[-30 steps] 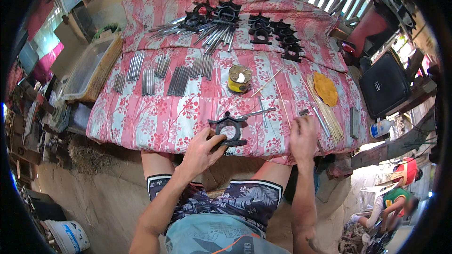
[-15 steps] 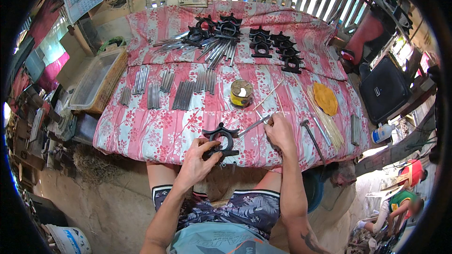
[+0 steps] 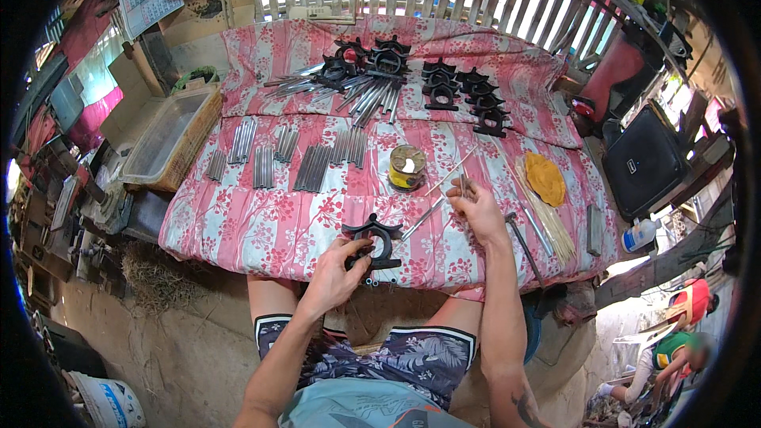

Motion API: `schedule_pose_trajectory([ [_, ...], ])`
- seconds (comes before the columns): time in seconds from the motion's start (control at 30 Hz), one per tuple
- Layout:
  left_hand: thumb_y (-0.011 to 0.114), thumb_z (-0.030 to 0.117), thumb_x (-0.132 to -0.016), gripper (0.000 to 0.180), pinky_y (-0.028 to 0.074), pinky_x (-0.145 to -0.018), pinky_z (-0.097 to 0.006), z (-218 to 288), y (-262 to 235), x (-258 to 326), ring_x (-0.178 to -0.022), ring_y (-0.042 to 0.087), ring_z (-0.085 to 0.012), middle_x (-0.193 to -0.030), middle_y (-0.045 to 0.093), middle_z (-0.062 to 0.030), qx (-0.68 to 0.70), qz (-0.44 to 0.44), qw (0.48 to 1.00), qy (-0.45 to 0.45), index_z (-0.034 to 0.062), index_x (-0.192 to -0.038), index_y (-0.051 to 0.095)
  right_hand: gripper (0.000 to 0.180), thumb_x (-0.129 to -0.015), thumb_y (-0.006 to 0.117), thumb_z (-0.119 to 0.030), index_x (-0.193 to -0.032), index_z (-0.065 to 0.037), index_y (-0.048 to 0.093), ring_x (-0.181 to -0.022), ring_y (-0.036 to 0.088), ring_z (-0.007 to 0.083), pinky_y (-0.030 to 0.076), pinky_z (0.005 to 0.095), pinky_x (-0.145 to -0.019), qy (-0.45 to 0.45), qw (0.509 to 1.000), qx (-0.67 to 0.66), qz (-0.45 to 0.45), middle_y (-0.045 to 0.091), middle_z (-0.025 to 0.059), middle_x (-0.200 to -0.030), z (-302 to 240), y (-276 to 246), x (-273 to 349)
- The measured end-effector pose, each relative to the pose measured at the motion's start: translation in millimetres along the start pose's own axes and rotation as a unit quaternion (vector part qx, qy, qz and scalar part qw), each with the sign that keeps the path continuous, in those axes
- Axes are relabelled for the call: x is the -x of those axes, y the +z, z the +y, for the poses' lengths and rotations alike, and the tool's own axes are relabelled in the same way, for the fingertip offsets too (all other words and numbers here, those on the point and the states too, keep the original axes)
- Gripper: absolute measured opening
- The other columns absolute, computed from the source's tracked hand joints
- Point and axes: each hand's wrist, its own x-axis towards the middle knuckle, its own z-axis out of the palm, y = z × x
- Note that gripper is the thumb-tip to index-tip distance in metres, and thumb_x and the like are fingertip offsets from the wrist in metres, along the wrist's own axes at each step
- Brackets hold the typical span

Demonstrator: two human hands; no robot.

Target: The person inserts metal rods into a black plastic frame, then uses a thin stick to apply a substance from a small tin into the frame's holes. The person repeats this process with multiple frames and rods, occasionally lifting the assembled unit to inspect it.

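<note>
My left hand point(image 3: 336, 276) is closed around the left side of a black piece point(image 3: 386, 247) with a round opening, a curved top and a flat base. It holds the piece upright at the cloth's front edge, and small tube ends point(image 3: 384, 282) show just below the base. My right hand point(image 3: 482, 215) is raised over the cloth to the right, fingers pinched together; something small and thin seems to be between the fingertips, too small to name. A slim silver rod point(image 3: 423, 219) lies between the hands, with a thin pale stick point(image 3: 450, 172) beyond it.
A tin point(image 3: 407, 168) stands mid-table. Cut metal tubes point(image 3: 311, 166) lie in rows at left; longer tubes point(image 3: 372, 101) and more black pieces point(image 3: 441, 85) lie behind. At right are a yellow cloth point(image 3: 545, 182), pale sticks point(image 3: 555, 231) and a hammer point(image 3: 524, 247). Another person point(image 3: 674, 357) sits at far right.
My right hand has lifted away from the silver rod, its fingers now pointing up. My left hand still holds the black piece in about the same place. The whole view has shifted slightly.
</note>
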Motion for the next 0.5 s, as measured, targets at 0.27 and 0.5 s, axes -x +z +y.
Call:
schedule_pose_trajectory([
  [0.27,0.071,0.014,-0.096,0.037,0.053,-0.093,-0.044,-4,0,1,-0.104,0.068,-0.0390,-0.112,0.067,-0.0241,0.010,0.001,1.000,0.000,0.0024,-0.131,0.073,0.024,-0.095,0.073,-0.018,-0.106,0.004,0.072,-0.071,0.064,0.0235,0.051,0.0379,-0.066,-0.021,0.963,0.249,-0.103,0.069,0.0128,-0.082,-20,-23,15],
  [0.5,0.071,0.004,-0.095,0.038,0.050,-0.095,-0.039,-10,-3,4,-0.108,0.064,-0.0303,-0.114,0.063,-0.0162,0.113,0.030,0.993,-0.030,0.0031,-0.133,0.071,0.033,-0.087,0.080,-0.029,-0.089,0.003,0.075,-0.078,0.071,0.0376,0.054,0.0485,-0.073,-0.040,0.835,0.511,-0.201,0.075,0.0234,-0.095,-50,-41,47],
])
